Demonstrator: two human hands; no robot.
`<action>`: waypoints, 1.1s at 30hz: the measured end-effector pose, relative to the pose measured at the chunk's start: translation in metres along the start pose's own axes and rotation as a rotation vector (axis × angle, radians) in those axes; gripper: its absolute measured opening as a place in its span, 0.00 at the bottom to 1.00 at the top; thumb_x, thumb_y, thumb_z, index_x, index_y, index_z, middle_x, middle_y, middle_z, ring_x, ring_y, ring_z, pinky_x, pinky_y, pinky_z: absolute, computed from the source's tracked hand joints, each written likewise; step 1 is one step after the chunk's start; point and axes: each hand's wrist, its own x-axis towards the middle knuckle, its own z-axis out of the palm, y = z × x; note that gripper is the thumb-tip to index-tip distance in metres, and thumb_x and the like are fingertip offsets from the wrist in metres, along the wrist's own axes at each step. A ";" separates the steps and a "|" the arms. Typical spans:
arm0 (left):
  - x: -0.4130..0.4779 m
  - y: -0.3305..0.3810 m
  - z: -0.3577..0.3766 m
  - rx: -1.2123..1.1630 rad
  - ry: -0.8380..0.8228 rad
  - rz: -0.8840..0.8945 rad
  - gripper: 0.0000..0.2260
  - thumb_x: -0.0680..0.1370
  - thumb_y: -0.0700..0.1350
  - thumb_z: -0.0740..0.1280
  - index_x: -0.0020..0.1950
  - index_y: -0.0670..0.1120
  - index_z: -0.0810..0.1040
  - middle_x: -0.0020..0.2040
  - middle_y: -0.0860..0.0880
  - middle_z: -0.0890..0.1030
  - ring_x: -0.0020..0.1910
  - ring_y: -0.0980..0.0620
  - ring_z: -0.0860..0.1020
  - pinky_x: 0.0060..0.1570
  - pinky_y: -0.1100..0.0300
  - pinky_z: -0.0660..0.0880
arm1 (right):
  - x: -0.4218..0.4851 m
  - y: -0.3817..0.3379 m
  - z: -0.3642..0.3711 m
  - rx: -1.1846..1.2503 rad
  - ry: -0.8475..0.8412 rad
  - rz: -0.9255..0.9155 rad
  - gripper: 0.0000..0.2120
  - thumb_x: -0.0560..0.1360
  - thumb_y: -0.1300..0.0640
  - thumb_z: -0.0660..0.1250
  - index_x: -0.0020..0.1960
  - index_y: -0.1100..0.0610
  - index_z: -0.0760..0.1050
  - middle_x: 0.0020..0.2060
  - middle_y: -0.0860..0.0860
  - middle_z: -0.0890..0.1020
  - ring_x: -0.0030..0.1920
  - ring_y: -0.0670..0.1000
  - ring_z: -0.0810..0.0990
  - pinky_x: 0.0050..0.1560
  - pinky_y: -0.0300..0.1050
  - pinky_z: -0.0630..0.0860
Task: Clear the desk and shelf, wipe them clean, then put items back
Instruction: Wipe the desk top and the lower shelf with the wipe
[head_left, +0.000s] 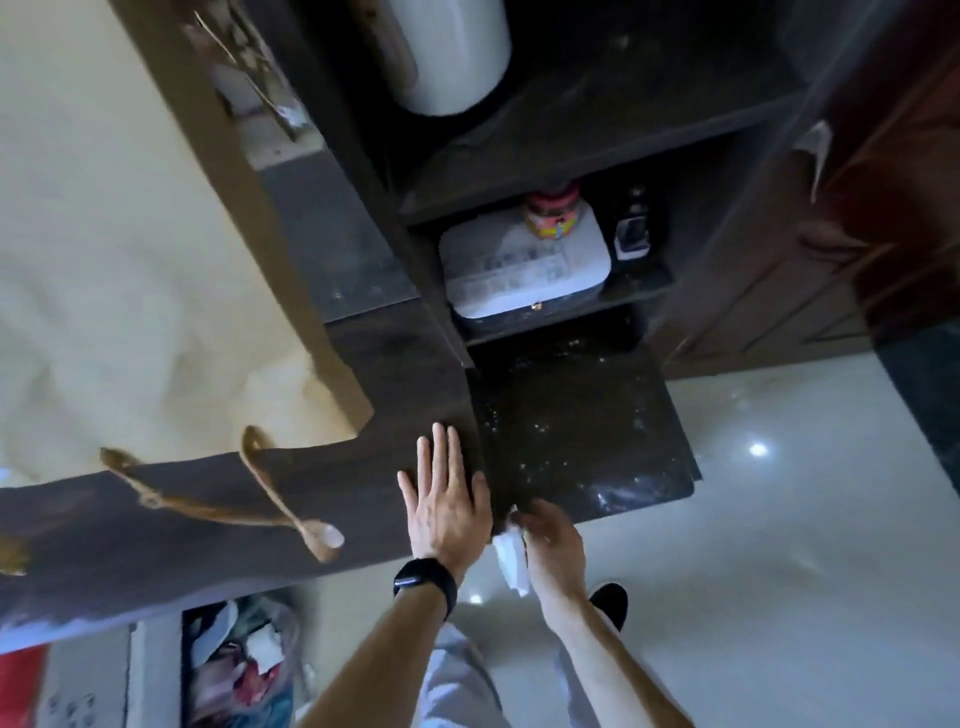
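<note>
My left hand (447, 493) lies flat with straight fingers on the dark wooden desk top (218, 530). A black watch sits on that wrist. My right hand (553, 538) grips a crumpled white wipe (511, 561) at the front edge of the dark speckled bottom shelf board (582, 431), which carries pale crumbs and dust. Above it, a shelf (639, 288) holds a white box (524, 270) with a colourful jar (551, 210) on top and a small dark device (632, 231).
A large white cylinder (452, 52) stands on the upper shelf. Two wooden spoons (291, 499) lie on the desk to the left. A bin of mixed rubbish (244, 665) sits under the desk. Glossy pale floor tiles (779, 545) spread to the right.
</note>
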 end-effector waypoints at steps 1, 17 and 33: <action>0.002 0.003 0.003 0.004 0.015 -0.021 0.32 0.79 0.59 0.41 0.82 0.51 0.44 0.79 0.58 0.37 0.81 0.53 0.40 0.78 0.42 0.42 | 0.001 -0.005 0.002 0.191 -0.047 0.134 0.14 0.66 0.52 0.72 0.49 0.58 0.82 0.44 0.54 0.85 0.47 0.53 0.82 0.48 0.44 0.75; 0.015 0.001 0.012 0.097 0.174 -0.020 0.31 0.79 0.60 0.53 0.82 0.55 0.53 0.82 0.57 0.48 0.81 0.56 0.43 0.79 0.47 0.42 | 0.086 0.028 -0.013 -0.735 -0.037 -0.814 0.19 0.72 0.64 0.69 0.62 0.56 0.77 0.54 0.52 0.82 0.55 0.53 0.80 0.58 0.46 0.77; 0.016 -0.003 0.017 0.050 0.243 0.003 0.30 0.80 0.60 0.55 0.81 0.54 0.55 0.82 0.54 0.52 0.81 0.53 0.46 0.79 0.45 0.44 | 0.097 0.050 -0.032 -1.318 -0.200 -1.018 0.27 0.82 0.52 0.52 0.79 0.58 0.54 0.79 0.53 0.54 0.79 0.50 0.49 0.77 0.58 0.50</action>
